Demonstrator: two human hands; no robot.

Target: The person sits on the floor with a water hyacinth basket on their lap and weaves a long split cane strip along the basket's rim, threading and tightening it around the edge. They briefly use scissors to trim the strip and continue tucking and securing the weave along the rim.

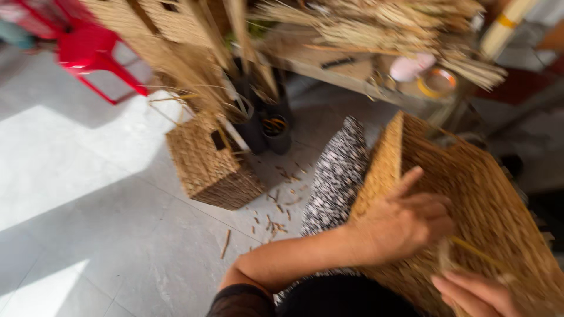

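A large woven straw basket (482,194) rests tilted on my lap at the right. My left hand (405,220) lies on its woven side, fingers curled against the weave with the thumb raised along the rim. My right hand (479,293) sits at the bottom right edge, pinching a thin yellowish straw strand (476,252) that runs up to the basket. My knee in black-and-white patterned cloth (338,176) props the basket from the left. The picture is motion-blurred.
A smaller woven square basket (208,167) stands on the grey tiled floor (88,194), with straw scraps (276,217) scattered beside it. Dark pots (276,132) hold stalks. A table (329,64) carries straw bundles and tape rolls (437,82). A red stool (94,50) stands at the top left.
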